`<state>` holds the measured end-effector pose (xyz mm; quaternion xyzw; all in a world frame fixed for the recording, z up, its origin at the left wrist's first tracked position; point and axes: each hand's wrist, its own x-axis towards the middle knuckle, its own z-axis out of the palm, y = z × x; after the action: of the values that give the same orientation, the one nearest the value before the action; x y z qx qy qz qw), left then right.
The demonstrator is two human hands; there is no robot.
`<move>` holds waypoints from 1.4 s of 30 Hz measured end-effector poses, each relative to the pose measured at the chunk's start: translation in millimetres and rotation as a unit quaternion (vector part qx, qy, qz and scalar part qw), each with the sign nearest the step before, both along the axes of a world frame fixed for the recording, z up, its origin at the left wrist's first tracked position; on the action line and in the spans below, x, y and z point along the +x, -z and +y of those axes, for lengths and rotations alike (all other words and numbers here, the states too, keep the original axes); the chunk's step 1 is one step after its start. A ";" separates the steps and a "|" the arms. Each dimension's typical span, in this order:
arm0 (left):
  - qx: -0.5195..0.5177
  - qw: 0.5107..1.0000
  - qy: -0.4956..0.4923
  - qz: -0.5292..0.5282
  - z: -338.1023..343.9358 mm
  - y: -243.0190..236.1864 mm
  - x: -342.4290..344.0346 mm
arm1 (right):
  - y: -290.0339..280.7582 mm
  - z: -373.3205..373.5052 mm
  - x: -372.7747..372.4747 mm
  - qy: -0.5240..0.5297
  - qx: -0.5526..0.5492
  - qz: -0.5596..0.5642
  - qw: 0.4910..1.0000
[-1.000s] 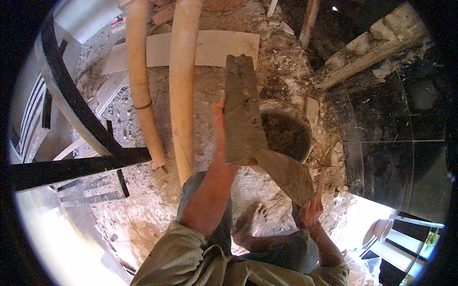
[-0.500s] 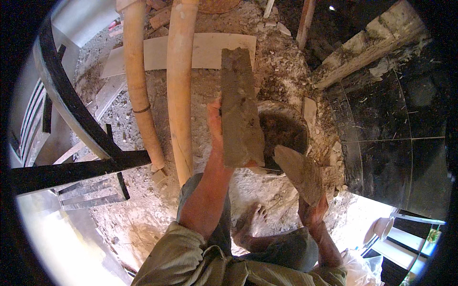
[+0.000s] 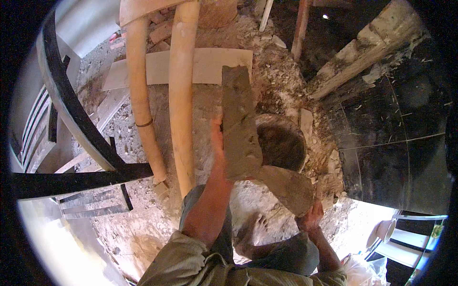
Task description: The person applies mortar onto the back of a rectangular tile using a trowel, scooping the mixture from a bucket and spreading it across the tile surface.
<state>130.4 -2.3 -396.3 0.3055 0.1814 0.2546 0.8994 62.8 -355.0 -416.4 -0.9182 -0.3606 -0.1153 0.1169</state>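
My left hand [image 3: 217, 143] holds up a long narrow strip [image 3: 240, 121], probably a tile, its upper face coated with wet grey-brown mortar. The strip hides most of that hand; only the edge of it shows on the left side. My right hand [image 3: 311, 217] is closed round the handle end of a trowel [image 3: 288, 188], whose blade is smeared with the same mortar. The trowel's far end meets or overlaps the strip's lower right corner. Just right of the strip stands a round dark pan [image 3: 281, 143] on the ground, partly covered by strip and trowel.
Two thick pale poles [image 3: 182, 95] rise left of my arm. A flat board [image 3: 205, 66] lies behind them on rubble-strewn ground. Black framework [image 3: 86, 183] stands at left; black tiled surface [image 3: 381, 152] fills the right. My bare foot [image 3: 257, 226] is below the pan.
The trowel has swung left and down from beside the pan to the strip's lower corner. The strip and surroundings sit slightly lower in the view.
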 end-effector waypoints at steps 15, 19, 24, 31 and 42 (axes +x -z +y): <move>-0.155 0.982 0.076 -0.081 -13.6 -35.8 -9.7 | -114.1 41.8 59.8 -0.058 0.022 0.024 0.998; -0.092 0.974 0.160 -0.133 4.5 -2.9 -1.1 | -126.2 48.8 49.7 -0.112 -0.030 0.136 0.984; -0.183 0.972 0.116 -0.094 -1.7 -9.6 -1.1 | -128.4 55.1 40.0 -0.123 -0.029 0.143 0.982; -0.143 0.971 0.138 -0.132 -2.0 -14.2 0.0 | -117.0 52.1 37.1 -0.087 -0.046 0.105 0.990; -0.102 0.978 0.122 -0.138 -4.8 -23.0 -6.2 | -100.2 54.4 35.8 -0.068 -0.044 0.016 0.997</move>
<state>124.2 -7.1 -373.3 0.1939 0.0415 0.1631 0.9665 98.6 -300.6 -316.2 -0.8976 -0.4248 -0.0768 0.0897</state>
